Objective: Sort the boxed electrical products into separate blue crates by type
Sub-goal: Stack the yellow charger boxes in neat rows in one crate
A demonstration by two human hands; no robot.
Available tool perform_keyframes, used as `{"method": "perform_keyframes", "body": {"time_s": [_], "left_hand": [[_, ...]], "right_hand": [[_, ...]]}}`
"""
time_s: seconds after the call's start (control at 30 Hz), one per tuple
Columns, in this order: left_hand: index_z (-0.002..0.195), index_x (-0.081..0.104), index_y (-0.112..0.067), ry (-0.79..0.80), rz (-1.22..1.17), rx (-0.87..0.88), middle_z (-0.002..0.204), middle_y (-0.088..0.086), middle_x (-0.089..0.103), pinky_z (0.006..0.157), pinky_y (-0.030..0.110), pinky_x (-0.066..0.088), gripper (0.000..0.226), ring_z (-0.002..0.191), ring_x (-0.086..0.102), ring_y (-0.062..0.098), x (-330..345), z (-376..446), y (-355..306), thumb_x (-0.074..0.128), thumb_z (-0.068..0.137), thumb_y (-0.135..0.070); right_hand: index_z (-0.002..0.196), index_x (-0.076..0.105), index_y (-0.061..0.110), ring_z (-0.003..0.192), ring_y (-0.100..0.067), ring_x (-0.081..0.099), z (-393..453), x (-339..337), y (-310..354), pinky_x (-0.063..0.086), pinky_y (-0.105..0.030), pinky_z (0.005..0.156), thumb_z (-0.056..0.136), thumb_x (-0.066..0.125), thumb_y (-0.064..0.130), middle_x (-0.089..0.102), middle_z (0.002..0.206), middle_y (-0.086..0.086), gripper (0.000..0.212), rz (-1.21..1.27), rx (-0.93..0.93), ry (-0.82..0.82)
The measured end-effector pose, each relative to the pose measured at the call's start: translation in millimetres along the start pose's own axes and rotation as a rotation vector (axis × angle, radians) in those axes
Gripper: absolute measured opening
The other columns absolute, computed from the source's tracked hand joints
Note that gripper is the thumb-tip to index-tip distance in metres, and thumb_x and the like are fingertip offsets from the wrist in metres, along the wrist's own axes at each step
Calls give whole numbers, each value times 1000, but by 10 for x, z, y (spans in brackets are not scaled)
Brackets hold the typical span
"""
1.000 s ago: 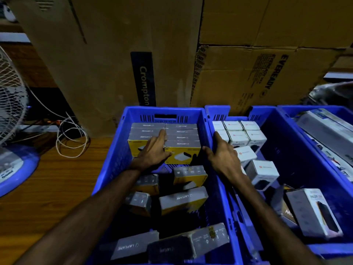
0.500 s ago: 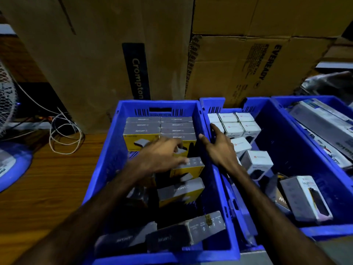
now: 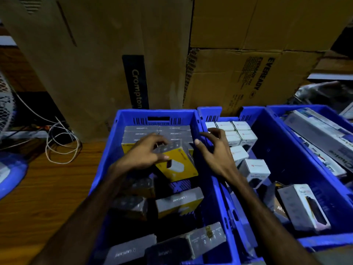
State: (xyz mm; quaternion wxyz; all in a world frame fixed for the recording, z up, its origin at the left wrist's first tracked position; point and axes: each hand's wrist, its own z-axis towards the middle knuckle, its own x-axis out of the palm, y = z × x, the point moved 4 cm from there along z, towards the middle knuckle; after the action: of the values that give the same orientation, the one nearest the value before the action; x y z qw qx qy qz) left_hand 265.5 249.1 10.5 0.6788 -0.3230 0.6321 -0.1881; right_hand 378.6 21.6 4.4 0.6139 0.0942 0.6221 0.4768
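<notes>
Head view. Left hand (image 3: 146, 155) has closed on a yellow box (image 3: 176, 165) and lifted it off the loose pile in the left crate (image 3: 114, 150). Half a second ago that hand was only reaching over the box; a second ago it lay flat on the stacked row (image 3: 158, 133) at the far end. The box now hangs tilted, one corner down, just in front of the row and above the crate floor.

Right hand (image 3: 215, 152) has come off the wall between the two crates. It is open, fingers spread, holding nothing, close to the right side of the yellow box.

Judgement: this looks like the carry toward the row, with the right hand coming in to help square the box.

Loose yellow-and-grey boxes (image 3: 179, 202) remain in the near half of the left crate. White boxes (image 3: 236, 132) sit stacked at the far end of the middle crate (image 3: 286, 150), with loose ones nearer. Sorting looks well short of done.
</notes>
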Motion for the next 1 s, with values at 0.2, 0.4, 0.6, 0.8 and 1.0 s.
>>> {"method": "perform_keyframes", "body": {"time_s": [0.2, 0.4, 0.6, 0.8, 1.0], "left_hand": [[105, 70, -24, -134, -379, 14, 88, -8, 67, 78, 34, 50, 32, 82, 62, 11, -375, -162, 194, 81, 78, -12], [110, 66, -27, -126, -465, -11, 89, -4, 67, 84, 28, 50, 35, 87, 63, 16, -453, -320, 186, 76, 86, -3], [109, 59, -28, -257, -172, -20, 104, 4, 67, 82, 26, 53, 47, 96, 66, 17, -661, -423, 47, 85, 78, -5], [116, 57, -38, -216, 352, 14, 115, -9, 62, 86, 40, 57, 52, 104, 63, 16, -604, -420, -16, 86, 75, -27], [119, 51, -30, -133, 524, -14, 125, -3, 58, 92, 44, 50, 47, 114, 59, 24, -543, -381, 219, 79, 82, -25]], "right_hand": [[120, 71, 34, 125, -1, 50, -15, -3, 296, 41, -23, 106, 77, 70, 73, 49, 124, 11, 58, 63, -228, 77], [113, 71, 27, 101, -10, 58, 60, 54, 430, 47, -24, 89, 76, 79, 58, 52, 103, 2, 49, 106, -273, 57], [114, 65, 29, 92, 0, 55, 139, 272, 652, 44, -17, 78, 77, 80, 52, 47, 101, 13, 46, 129, -321, 161], [122, 63, 24, 93, -9, 54, 165, 724, 954, 47, -30, 82, 83, 80, 49, 46, 107, 8, 49, -3, -363, 286], [135, 61, 24, 102, -8, 62, 293, 704, 785, 53, -33, 93, 89, 77, 39, 51, 116, 6, 51, -9, -313, 312]]}}
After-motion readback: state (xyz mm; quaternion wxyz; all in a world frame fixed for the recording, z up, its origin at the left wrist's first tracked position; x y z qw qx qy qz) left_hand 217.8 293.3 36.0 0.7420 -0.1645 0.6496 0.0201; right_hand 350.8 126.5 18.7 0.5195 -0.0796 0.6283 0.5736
